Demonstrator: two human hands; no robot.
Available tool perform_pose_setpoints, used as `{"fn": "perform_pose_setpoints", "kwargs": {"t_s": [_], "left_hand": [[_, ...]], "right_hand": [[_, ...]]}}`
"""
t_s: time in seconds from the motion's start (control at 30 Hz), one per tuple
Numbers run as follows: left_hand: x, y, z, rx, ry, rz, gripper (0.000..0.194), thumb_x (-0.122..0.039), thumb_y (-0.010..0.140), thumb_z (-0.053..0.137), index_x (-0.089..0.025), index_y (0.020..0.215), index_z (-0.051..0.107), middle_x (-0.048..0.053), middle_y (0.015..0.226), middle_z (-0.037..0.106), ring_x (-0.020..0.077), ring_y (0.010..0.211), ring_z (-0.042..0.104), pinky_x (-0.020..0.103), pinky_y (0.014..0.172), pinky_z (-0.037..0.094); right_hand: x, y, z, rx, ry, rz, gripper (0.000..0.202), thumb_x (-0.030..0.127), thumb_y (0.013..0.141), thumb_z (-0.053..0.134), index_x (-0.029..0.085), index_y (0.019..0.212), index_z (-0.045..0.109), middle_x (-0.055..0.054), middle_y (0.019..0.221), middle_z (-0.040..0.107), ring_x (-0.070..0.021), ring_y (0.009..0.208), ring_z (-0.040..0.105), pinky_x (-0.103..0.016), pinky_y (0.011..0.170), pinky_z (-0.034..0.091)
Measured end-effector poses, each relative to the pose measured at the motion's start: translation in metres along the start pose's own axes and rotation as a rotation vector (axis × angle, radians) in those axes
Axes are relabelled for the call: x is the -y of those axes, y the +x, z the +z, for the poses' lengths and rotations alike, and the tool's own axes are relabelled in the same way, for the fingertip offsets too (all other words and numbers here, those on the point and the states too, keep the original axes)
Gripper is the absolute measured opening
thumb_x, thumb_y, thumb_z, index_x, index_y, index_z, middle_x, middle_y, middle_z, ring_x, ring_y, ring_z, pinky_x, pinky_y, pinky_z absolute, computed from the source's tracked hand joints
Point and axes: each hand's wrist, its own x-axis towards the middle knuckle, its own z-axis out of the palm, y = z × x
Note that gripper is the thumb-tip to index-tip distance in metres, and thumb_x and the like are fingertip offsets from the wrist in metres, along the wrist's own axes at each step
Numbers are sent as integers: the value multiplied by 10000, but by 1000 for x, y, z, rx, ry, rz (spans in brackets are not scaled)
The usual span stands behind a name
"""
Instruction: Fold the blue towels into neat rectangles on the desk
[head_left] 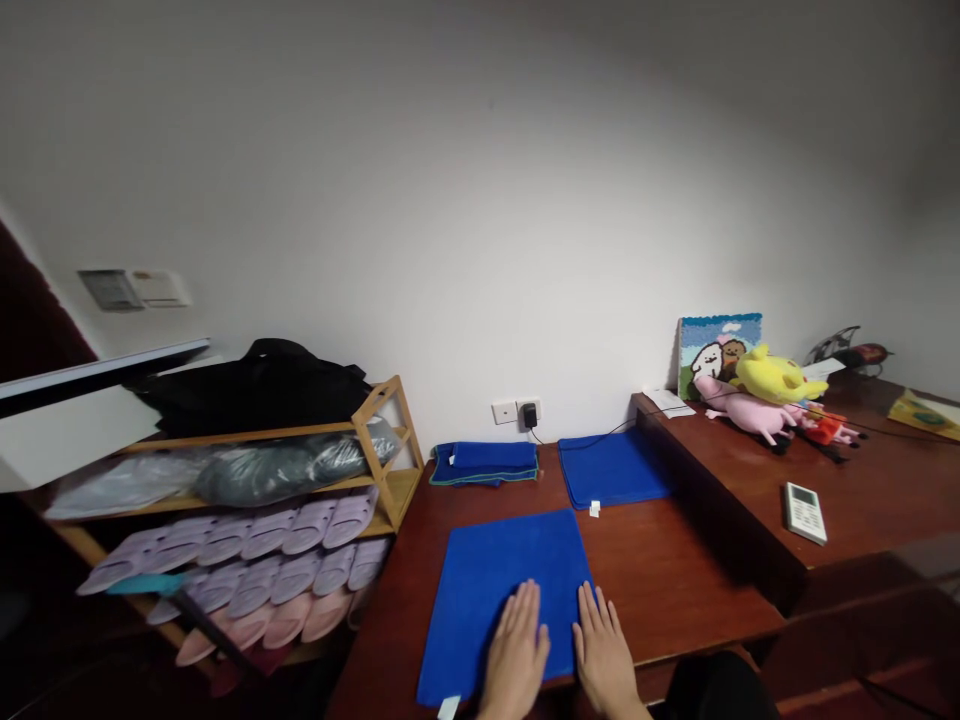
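A blue cloth (510,560) lies spread flat on the brown wooden table (652,570), its white tag at the near left corner. My left hand (517,645) rests flat on the cloth's near right part, fingers stretched out and pointing away from me. At the cloth's right edge lies my right hand (604,645), also flat with its fingers extended. Neither hand grips anything. Behind, against the wall, a folded blue cloth (487,462) with a greenish edge sits on the left, and another flat blue cloth (611,468) with a white tag on the right.
A wooden rack (401,450) on the left holds several lilac slippers (300,525) and a black bag (262,385). On the raised surface at right are plush toys (757,410), a painted picture (720,350) and a white remote (805,512). A black plug (530,415) trails a cable.
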Motion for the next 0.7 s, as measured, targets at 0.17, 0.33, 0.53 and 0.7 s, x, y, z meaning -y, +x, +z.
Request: {"fn": "perform_pose_setpoints", "kwargs": {"t_s": [0.17,0.33,0.53,0.7], "left_hand": [[-55,20,37,21,6,106,635,-290,1032,359,-233,1640,186,54,1660,348,233,1506,411,443,1212,437],[-1,-10,45,-54,79,-19,578,-345,1038,356,-241,1606,346,32,1628,421,243,1473,467,443,1192,462],[98,-81,10,-22,95,-321,607,-399,1020,299,-173,1556,472,54,1621,448,250,1485,451,461,1215,423],[112,-90,-31,-147,8,-396,593,-452,975,330,-202,1413,641,77,1501,615,287,1391,569,481,1141,500]], "right_hand": [[-24,3,30,-203,-4,-145,593,456,1077,284,163,1570,434,-70,1646,330,-276,1523,360,-463,1252,366],[-30,6,48,-321,22,-149,596,485,1077,323,194,1590,408,-68,1632,375,-280,1497,413,-453,1218,422],[-21,2,37,-246,54,-100,617,505,1080,286,175,1587,408,-56,1650,337,-275,1522,368,-468,1248,379],[-18,1,32,-230,33,-90,623,506,1081,266,159,1573,427,-55,1651,326,-268,1526,360,-459,1256,365]]}}
